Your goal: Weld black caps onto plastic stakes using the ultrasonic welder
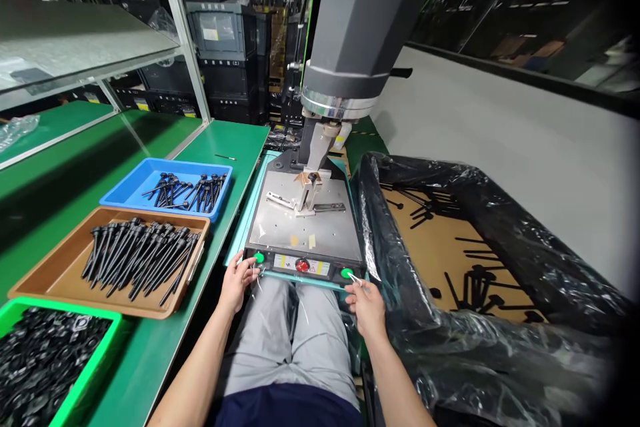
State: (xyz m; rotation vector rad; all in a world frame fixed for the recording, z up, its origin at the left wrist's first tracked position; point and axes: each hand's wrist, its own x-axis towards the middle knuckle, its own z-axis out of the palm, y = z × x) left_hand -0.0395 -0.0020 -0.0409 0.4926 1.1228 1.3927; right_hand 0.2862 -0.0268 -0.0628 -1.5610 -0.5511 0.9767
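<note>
I sit at a press machine (305,227) with a grey head (350,33) above a metal plate. A small black part (312,178) sits in the fixture under the horn. My left hand (237,280) rests at the machine's front edge, thumb by the left green button (259,257), and thin white pins show between its fingers. My right hand (367,303) touches the area by the right green button (347,273), pinching a thin white pin (354,277). A red button (302,265) sits between them.
On the green bench to my left stand a brown tray (60,267) of black pins, a blue tray (135,180) with more, and a green bin (75,387) of small black pieces. To my right a carton lined with black plastic (450,260) holds several finished black parts.
</note>
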